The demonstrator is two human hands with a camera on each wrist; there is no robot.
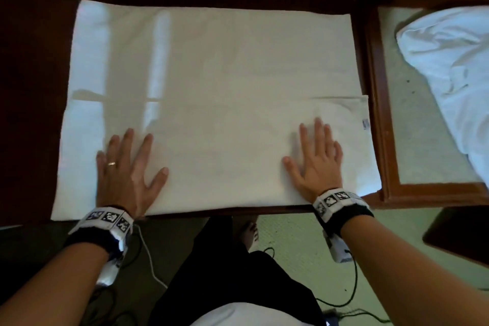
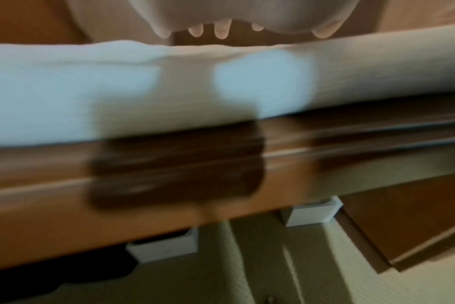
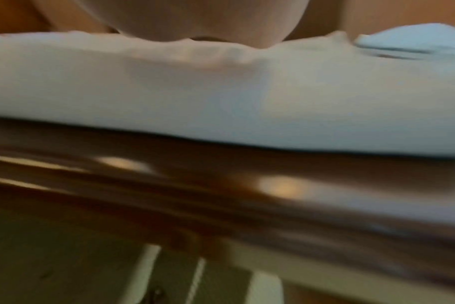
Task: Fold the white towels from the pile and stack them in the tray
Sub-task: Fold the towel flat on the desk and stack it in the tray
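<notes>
A large white towel (image 1: 211, 82) lies spread flat over a dark wooden table (image 1: 39, 87), filling the middle of the head view, with a folded layer across its lower part whose edge runs level across the frame just above the hands. The left hand (image 1: 127, 169) lies flat on the towel at lower left, fingers straight and fanned, palm down, grasping nothing; a ring (image 1: 111, 164) shows on one finger. The right hand (image 1: 316, 159) lies likewise flat at lower right, fingers straight and close together, pressing the cloth and gripping nothing. A small label (image 1: 365, 124) sits at the towel's right edge, just beyond the right hand. Both wrists wear dark bands with black and white marker squares, the left wristband (image 1: 107, 219) at lower left and the right wristband (image 1: 338, 204) at lower right, with thin cables trailing down to the floor. At the upper right of the frame the pile of crumpled white towels (image 1: 449, 74) rests on a pale surface framed in reddish wood (image 1: 381, 140), well apart from the hands. The left wrist view, blurred, shows fingertips (image 2: 221, 30) at the top edge above the towel's thick front fold (image 2: 65, 92), which lies on the table's wooden edge (image 2: 351, 164). The right wrist view, also blurred, shows the heel of the palm (image 3: 195, 20) pressed into the cloth at the top of the frame. The carpet (image 1: 291, 246) below is pale green.
</notes>
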